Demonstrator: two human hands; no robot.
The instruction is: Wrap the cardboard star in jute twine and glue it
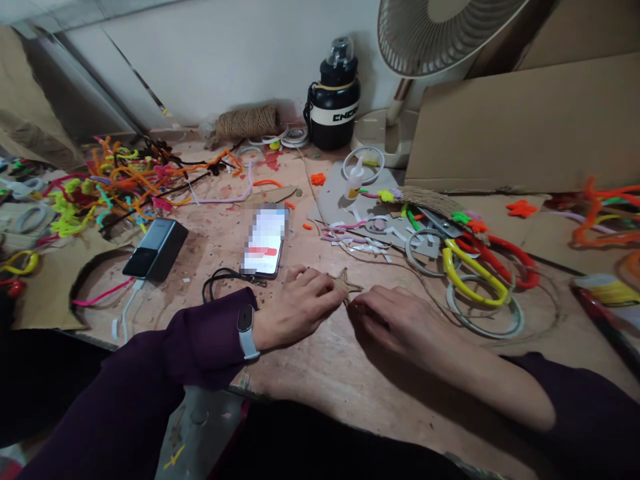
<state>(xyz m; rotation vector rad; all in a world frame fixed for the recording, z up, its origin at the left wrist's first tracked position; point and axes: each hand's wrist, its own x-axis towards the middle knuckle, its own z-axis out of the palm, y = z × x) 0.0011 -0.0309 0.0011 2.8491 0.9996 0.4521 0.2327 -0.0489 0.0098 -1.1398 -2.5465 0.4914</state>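
A small star (347,283) wrapped in brown twine lies low over the wooden tabletop between my two hands. My left hand (300,305) is closed on the star's left side, fingertips pressing on it. Close by the star's right point, my right hand (400,321) is curled with its fingers drawn together. Whatever sits in those right fingertips is hidden. Loose twine (425,283) runs across the table behind my right hand. Beyond my left hand a lit phone (265,243) lies face up, its screen partly blurred, with a black cord at its near end.
Scissors with yellow handles (473,277), tape rolls (520,320) and a glue bottle (355,180) lie right of centre. Tangled pipe cleaners (133,173) and a power bank (156,250) are left. A twine spool (249,122), bottle (333,107), fan (445,33) and cardboard (525,127) stand behind.
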